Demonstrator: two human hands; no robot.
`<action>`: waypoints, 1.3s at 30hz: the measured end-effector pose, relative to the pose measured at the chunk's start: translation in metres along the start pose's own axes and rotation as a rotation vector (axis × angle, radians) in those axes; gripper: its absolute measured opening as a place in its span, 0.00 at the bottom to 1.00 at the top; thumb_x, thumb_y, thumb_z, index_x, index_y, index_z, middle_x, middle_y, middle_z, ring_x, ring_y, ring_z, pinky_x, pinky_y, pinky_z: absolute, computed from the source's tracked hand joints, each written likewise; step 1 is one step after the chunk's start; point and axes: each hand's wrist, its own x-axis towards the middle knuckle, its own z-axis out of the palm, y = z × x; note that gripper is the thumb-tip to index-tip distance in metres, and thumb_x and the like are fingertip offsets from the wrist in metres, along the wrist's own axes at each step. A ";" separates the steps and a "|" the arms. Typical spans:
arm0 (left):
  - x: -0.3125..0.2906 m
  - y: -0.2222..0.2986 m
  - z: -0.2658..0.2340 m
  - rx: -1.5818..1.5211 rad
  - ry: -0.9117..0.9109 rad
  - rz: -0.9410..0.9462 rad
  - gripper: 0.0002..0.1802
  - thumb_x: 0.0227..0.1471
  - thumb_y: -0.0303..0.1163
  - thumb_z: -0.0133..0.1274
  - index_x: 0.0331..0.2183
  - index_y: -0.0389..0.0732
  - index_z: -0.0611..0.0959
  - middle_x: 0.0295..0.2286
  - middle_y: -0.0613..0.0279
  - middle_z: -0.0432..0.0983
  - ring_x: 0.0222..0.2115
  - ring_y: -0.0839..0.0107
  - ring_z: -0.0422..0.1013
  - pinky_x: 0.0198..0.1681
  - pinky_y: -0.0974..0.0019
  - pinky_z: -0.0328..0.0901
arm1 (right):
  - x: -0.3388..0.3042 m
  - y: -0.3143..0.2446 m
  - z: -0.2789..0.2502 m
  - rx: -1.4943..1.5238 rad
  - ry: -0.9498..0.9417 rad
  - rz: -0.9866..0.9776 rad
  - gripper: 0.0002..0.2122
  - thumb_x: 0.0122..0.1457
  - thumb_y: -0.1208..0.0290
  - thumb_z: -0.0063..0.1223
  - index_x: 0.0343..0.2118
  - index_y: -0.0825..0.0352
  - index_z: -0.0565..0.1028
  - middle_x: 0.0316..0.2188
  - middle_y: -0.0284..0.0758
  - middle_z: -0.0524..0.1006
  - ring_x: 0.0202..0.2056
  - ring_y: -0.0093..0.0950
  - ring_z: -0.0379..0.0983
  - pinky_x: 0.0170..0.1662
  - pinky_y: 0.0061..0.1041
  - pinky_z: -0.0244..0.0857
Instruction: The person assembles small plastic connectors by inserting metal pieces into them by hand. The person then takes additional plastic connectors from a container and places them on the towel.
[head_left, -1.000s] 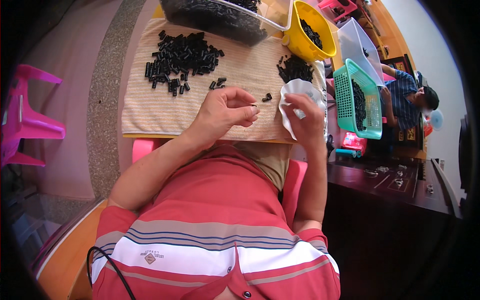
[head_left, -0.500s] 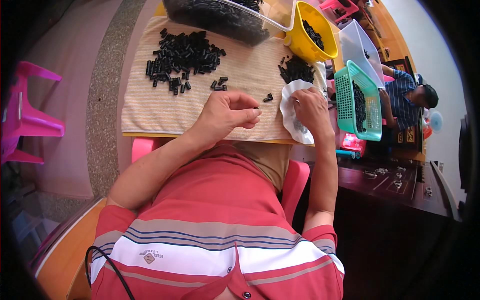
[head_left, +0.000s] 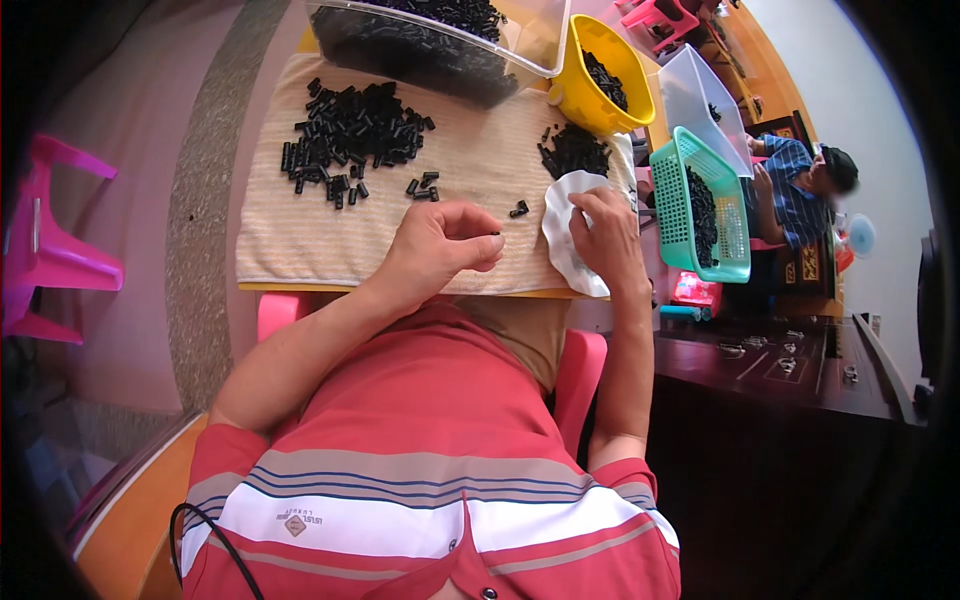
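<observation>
While left hand (head_left: 440,250) curls, right hand (head_left: 605,235) presses white cloth (head_left: 562,225).

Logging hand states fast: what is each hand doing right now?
Left hand: curled shut, fingertips pinching a small black piece over the striped cloth.
Right hand: closed on the edge of the white dish.

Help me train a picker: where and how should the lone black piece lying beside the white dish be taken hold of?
Pinch the lone black piece across its short width, coming from straight above. It lies flat on the striped cloth, apart from the white dish, with bare cloth on both sides for fingertips.
</observation>
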 end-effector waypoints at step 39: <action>0.003 0.000 -0.003 0.230 0.056 0.135 0.08 0.47 0.22 0.63 0.30 0.34 0.79 0.25 0.62 0.79 0.26 0.78 0.75 0.30 0.73 0.70 | -0.016 -0.090 -0.009 0.788 -0.128 -0.138 0.15 0.58 0.82 0.58 0.49 0.72 0.77 0.40 0.40 0.77 0.33 0.27 0.75 0.38 0.24 0.69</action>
